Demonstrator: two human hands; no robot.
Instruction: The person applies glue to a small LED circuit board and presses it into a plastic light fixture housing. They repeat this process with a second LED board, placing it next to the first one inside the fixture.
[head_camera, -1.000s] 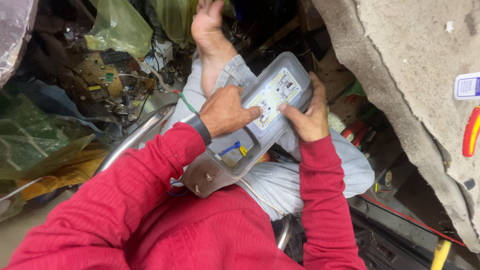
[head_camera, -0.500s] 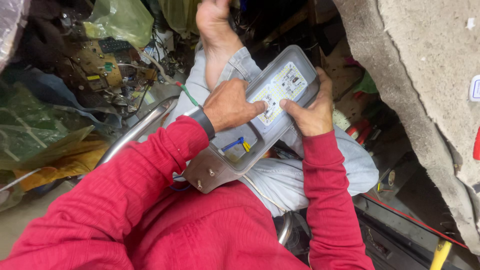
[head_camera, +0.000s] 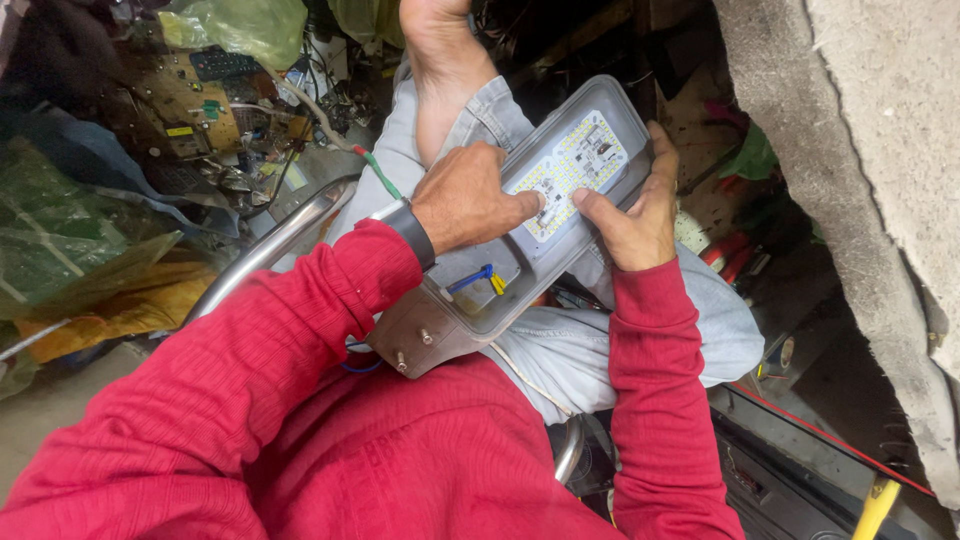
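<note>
A person in a red long-sleeved top sits with a grey LED lamp housing (head_camera: 520, 240) propped across the lap, running from the lower middle of the frame up toward the upper middle. Its clear cover shows a white LED board (head_camera: 575, 165) dotted with small yellow chips, and nearer the person's chest a compartment with blue and yellow wires (head_camera: 475, 282). A metal mounting bracket (head_camera: 420, 345) with two studs caps the near end.

The left hand (head_camera: 470, 200), with a dark wristband just behind it, lies on top of the housing, fingers loosely curled and the forefinger pressed onto the cover at the edge of the board. The right hand (head_camera: 630, 215) grips the lamp's right edge, fingers wrapped behind it and the thumb laid flat on the cover, its tip close to the left forefinger.

A bare foot (head_camera: 440, 50) on a light-jeaned leg reaches to the top middle. At upper left sit loose circuit boards (head_camera: 190, 110) and green plastic bags (head_camera: 240, 25); a curved metal tube (head_camera: 270, 245) runs beside the left sleeve. A rough concrete wall (head_camera: 870, 170) fills the right side.
</note>
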